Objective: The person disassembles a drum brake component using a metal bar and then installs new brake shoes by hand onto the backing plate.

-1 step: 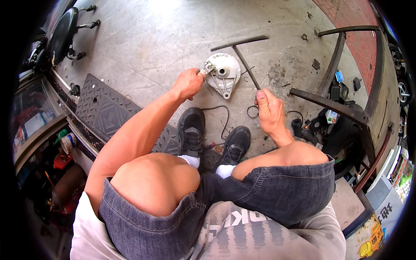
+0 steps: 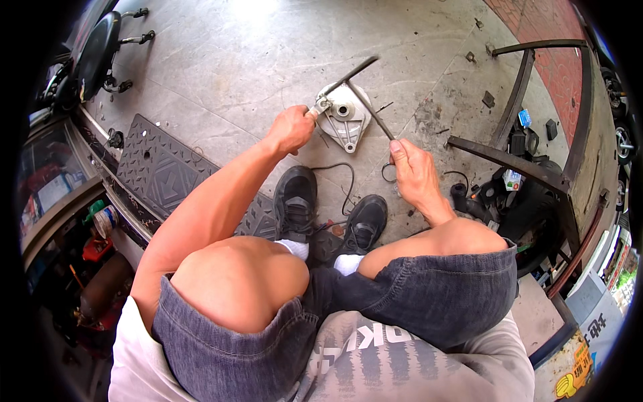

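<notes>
head view: looking down at grey floor (image 2: 221, 74)
left hand (image 2: 293, 130): fingers closed on small metal arm (image 2: 320, 106) at left edge of round metal plate (image 2: 356, 126)
right hand (image 2: 416, 173): clenched round lower end of dark t-shaped tool (image 2: 375, 116)
plate: on floor, beyond black shoes (image 2: 296, 201)
tool's crossbar: over plate's upper edge; contact, cannot tell

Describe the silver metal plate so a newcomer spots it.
Look past the black shoes on the grey concrete floor. By the left hand sits the round silver metal plate; unlike the dark T-shaped metal tool, it has a pointed lobe.
</notes>
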